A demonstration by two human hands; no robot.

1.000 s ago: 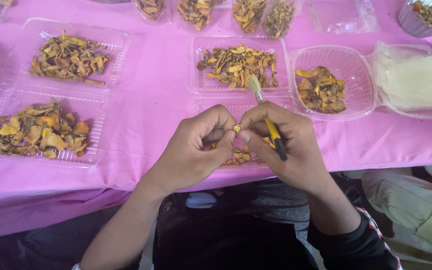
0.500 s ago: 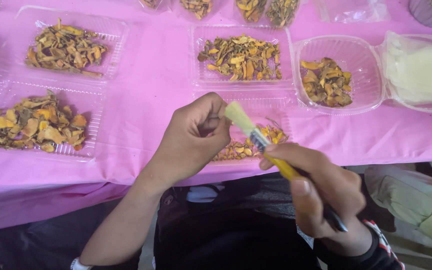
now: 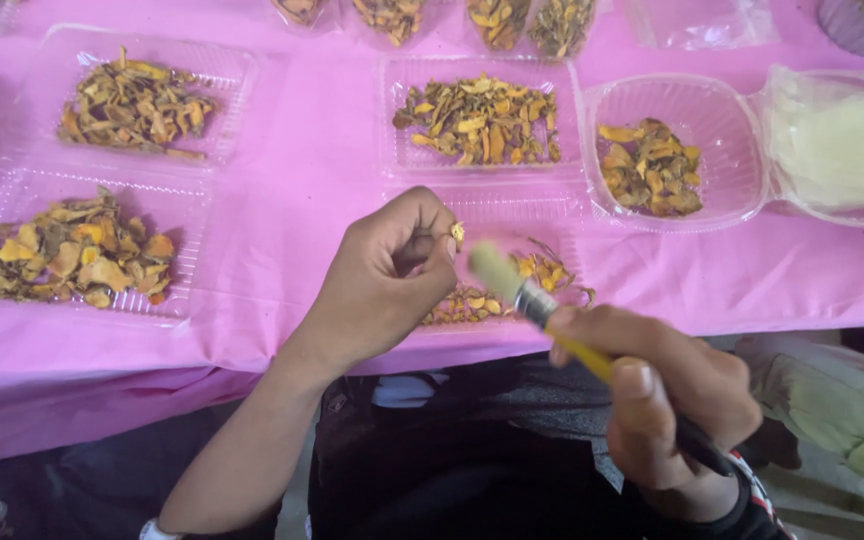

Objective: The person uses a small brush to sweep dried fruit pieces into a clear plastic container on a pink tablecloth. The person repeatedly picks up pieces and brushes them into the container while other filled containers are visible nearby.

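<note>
your right hand point(image 3: 667, 400) has dropped back toward your lap since a second ago, when both hands met over the near tray; the brush point(image 3: 542, 310) has come away from the piece and its pale bristles now sit just beside the left fingertips, slightly blurred.

right hand: fingers wrapped closed around the yellow and black brush handle, thumb on top, bristle end pointing up and left.

left hand point(image 3: 392, 280): closed in a pinch, thumb and forefinger holding a small yellow-orange piece point(image 3: 457, 232) above the near tray; other fingers curled in.

progress, judged from how things lie: the near clear tray point(image 3: 512, 285), just under the hands, holds only a thin scatter of orange and brown dried slices, so you look to be working through them one at a time with the brush. how many are already brushed cannot be told.

containers, all clear plastic on the pink cloth point(image 3: 302, 180), no labels or signs visible:
- left, near: ribbed rectangular tray point(image 3: 82, 255), well filled.
- left, behind it: matching tray point(image 3: 137, 95), well filled.
- centre, beyond the near tray: rectangular tray point(image 3: 482, 120), full.
- right of that: rounded square tub point(image 3: 667, 150), part filled, its hinged lid point(image 3: 842, 145) open and showing pale contents.
- far edge: small bags point(image 3: 452, 18) of the same dried material, cut off by the frame.
</note>
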